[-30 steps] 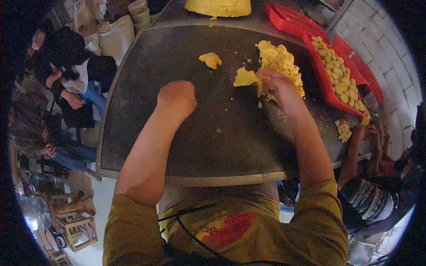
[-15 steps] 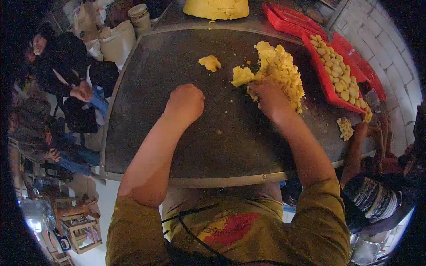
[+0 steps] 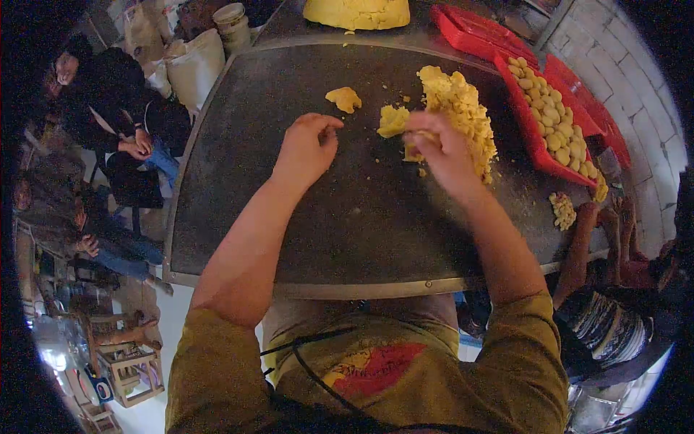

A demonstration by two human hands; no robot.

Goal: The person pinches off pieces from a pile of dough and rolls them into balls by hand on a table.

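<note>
My left hand [image 3: 311, 147] is over the dark tabletop, its fingers loosely bent, with a gap between index finger and thumb and nothing visible in it. Just beyond it lies a small flat piece of yellow dough [image 3: 344, 100]. My right hand [image 3: 442, 148] is at the near left side of a large crumbly heap of yellow dough [image 3: 463, 101]. Its fingers are bent toward the thumb around a bit of dough, partly hidden and blurred. A smaller lump of dough [image 3: 393, 121] lies left of those fingers.
A red tray [image 3: 522, 119] at the right holds many rounded dough pieces [image 3: 553, 119]. More red trays [image 3: 481, 32] stand behind. A big yellow dough block [image 3: 356, 13] is at the back. Crumbly dough [image 3: 562, 211] lies near a co-worker's arm [image 3: 578, 249]. Other people sit at left.
My left hand has loosened from a fist and shifted slightly away from me. My right hand has lifted back from the heap, its fingers now showing around a bit of dough.
</note>
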